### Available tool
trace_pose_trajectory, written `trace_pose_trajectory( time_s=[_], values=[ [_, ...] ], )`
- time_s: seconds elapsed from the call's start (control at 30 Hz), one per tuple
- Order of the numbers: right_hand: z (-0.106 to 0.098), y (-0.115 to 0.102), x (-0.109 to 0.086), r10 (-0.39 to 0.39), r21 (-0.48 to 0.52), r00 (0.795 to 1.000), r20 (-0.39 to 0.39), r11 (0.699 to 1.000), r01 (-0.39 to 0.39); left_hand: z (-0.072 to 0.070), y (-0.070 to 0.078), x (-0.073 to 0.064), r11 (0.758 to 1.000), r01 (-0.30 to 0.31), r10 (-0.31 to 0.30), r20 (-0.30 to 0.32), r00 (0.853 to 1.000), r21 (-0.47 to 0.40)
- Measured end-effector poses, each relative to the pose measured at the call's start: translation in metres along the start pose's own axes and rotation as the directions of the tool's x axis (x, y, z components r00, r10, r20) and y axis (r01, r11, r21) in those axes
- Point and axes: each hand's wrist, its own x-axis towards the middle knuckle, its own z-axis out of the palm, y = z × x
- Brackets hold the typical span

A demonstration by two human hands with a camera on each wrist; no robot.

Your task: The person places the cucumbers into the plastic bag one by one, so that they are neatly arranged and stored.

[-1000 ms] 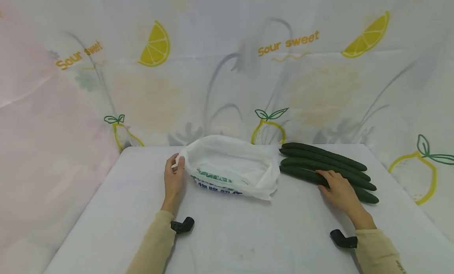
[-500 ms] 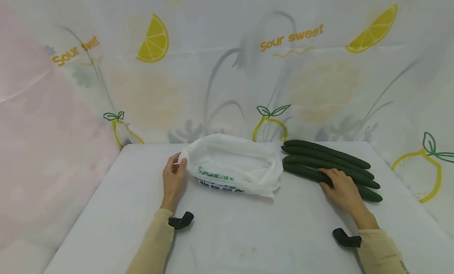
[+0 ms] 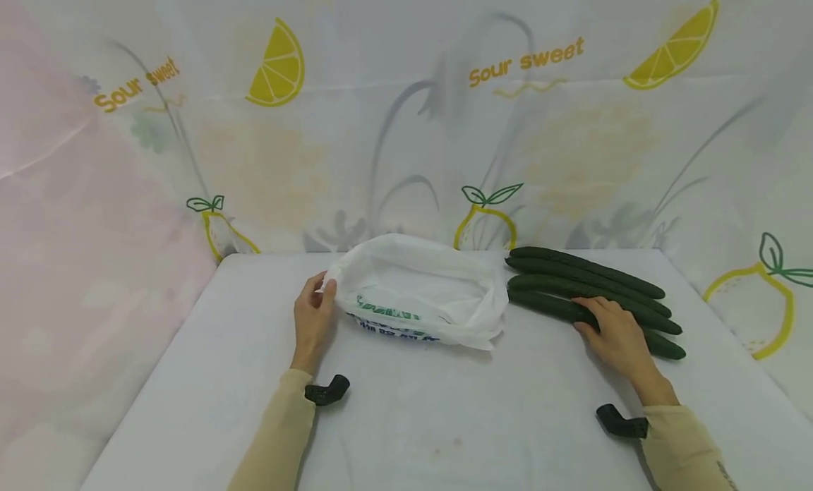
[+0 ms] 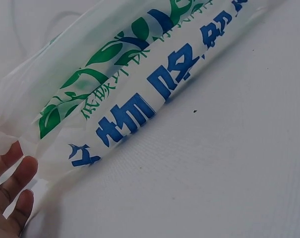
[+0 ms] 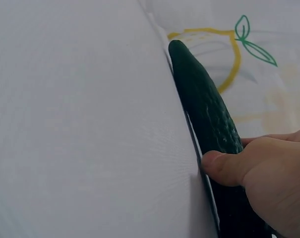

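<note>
A white plastic bag (image 3: 413,320) with green leaves and blue characters lies on the table, its mouth spread wide. At its left end my left hand (image 3: 312,314) holds the rim between thumb and fingers; in the left wrist view the fingers (image 4: 22,174) curl beside the thin plastic. Several long dark green cucumbers (image 3: 584,262) lie side by side to the right of the bag. My right hand (image 3: 614,336) grips the nearest cucumber (image 5: 202,94) around its middle, thumb on the near side and fingers over the far side.
A white cloth covers the table (image 3: 432,413). Behind it hangs a pale curtain (image 3: 406,145) printed with lemons. A black wrist piece (image 3: 327,391) shows at the left cuff, and a black wrist piece (image 3: 621,422) at the right.
The head view has shifted slightly. Both hands keep nearly the same places, the left at the bag's rim and the right on the nearest cucumber.
</note>
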Motion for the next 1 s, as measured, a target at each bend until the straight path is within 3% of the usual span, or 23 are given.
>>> trace_pose_trajectory(
  time_s=[0.2, 0.63, 1.0],
  values=[
    [-0.007, -0.004, 0.001, 0.047, 0.046, 0.999, -0.021, 0.998, -0.046, 0.0, 0.0, 0.001, 1.0, 0.005, -0.005, 0.009, 1.0, -0.004],
    [-0.02, -0.019, 0.01, 0.071, 0.137, 0.979, -0.191, 0.99, -0.045, -0.001, 0.001, 0.0, 1.0, 0.008, -0.009, 0.011, 1.0, 0.011],
    [-0.027, -0.029, 0.019, 0.079, 0.205, 0.919, -0.386, 0.979, 0.002, 0.001, -0.001, 0.001, 1.0, 0.028, -0.028, 0.022, 0.999, 0.012]
  ],
)
